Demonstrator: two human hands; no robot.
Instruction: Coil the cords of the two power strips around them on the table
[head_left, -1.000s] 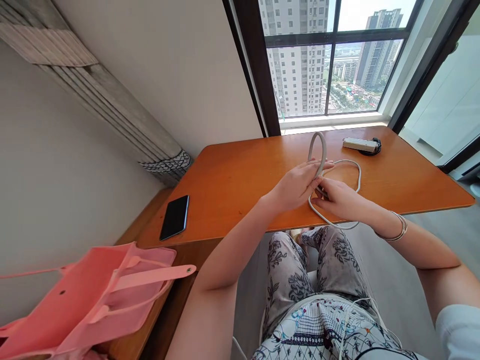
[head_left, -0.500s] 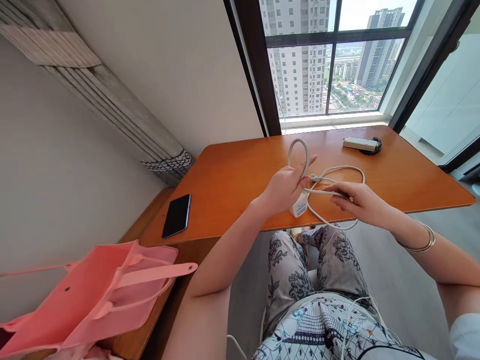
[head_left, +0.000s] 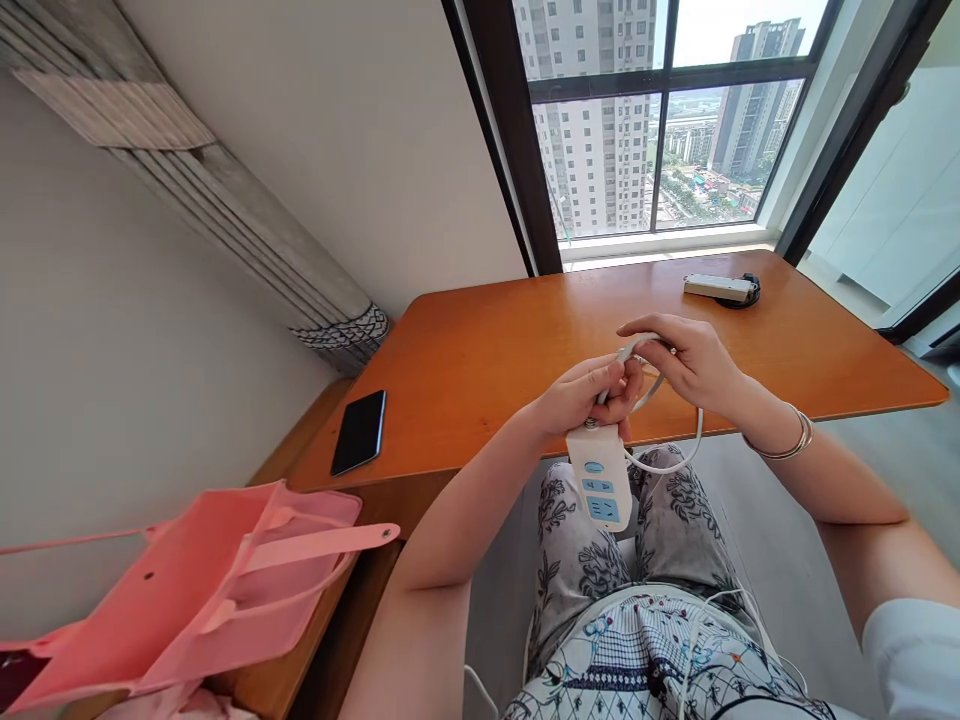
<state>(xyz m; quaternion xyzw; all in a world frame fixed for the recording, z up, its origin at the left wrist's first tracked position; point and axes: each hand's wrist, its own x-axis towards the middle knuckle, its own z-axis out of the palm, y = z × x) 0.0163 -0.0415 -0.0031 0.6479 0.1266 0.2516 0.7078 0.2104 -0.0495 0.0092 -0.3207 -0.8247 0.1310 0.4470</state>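
Observation:
A white power strip [head_left: 600, 478] with blue socket faces hangs below my left hand [head_left: 600, 390], over the front edge of the table and above my lap. My left hand is closed around its white cord [head_left: 699, 435] near the strip's end. Just to the right, my right hand [head_left: 686, 360] pinches a bent part of the same cord between thumb and fingers. A loop of the cord droops below both hands. The plug end cannot be made out behind the fingers.
The brown table [head_left: 480, 330] stands before a window. A black phone [head_left: 358, 432] lies at its left, and a second power strip [head_left: 718, 288] with a black cord at the back right. An open pink bag [head_left: 225, 580] sits at the lower left.
The power strip has swung from the table's edge to hang socket side towards me. My right hand has moved up and left, close to my left hand; the upright cord loop is folded down.

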